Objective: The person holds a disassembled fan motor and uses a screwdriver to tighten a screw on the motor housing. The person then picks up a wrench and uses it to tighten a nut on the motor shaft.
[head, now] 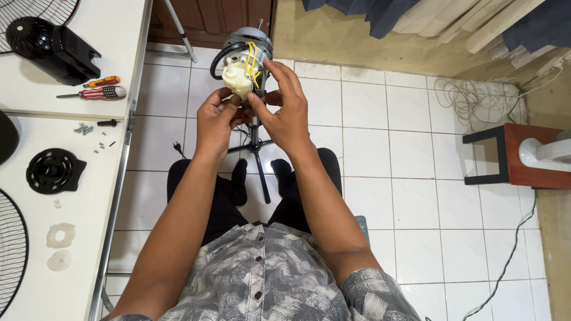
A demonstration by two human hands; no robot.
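**Fan motor out of its shell, guts on the bench**

Only the head view here, so that's what we've got.

We're holding the motor (247, 62) up in front of us over the tiled floor (380, 148), still on top of its stand pole (257, 134). Our left hand (215, 122) is pinched on the cream plastic gearbox (237, 76) at the back of it, thumb and fingers closed on the lower edge. Our right hand (288, 113) is wrapped around the motor's side, fingertips up by the yellow wires (253, 59). A black cable (221, 56) loops off the top.

Progress, as far as we can judge: teardown looks well along. The black rear housing (53, 47) is already off and sitting on the white table (35, 285), with two screwdrivers (95, 88) beside it, a little pile of loose screws (83, 128), a round black cover (53, 171), two pale translucent discs (59, 246), and wire grille (12, 249) sections at the table edges. What's left seems to be the gearbox itself, which is still seated on the motor.

Textures: the motor body is dull grey metal, ribbed and round; the gearbox is smooth, lumpy moulded plastic; the wires are thin and glossy. Housing and cover are matte black plastic. The table is smooth and white with a metal frame, and the floor tiles are glossy white.
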